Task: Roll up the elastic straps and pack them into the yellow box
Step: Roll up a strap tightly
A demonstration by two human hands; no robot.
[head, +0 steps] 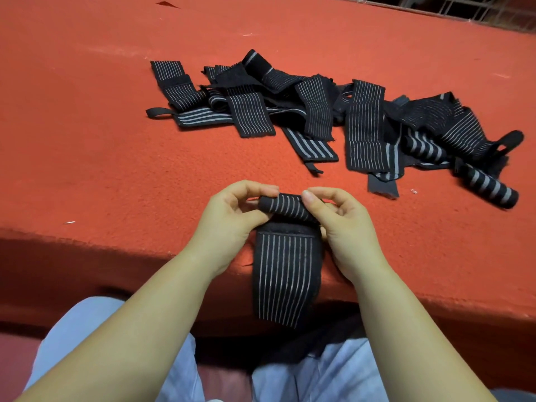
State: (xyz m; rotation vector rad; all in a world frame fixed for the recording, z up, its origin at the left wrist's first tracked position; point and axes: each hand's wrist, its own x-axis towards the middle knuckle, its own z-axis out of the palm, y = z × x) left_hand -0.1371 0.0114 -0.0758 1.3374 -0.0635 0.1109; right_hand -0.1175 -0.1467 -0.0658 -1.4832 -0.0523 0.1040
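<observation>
The black elastic strap with thin white stripes is half rolled, its loose tail hanging over the near edge of the red table. Left hand and right hand both pinch the roll's ends, fingers curled round it.

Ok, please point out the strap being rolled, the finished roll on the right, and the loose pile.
strap being rolled (285, 206), head view, on the rolled striped part between both hands.
finished roll (490, 189), head view, on its striped middle.
loose pile (313, 105), head view, on a striped strap near the centre.
</observation>
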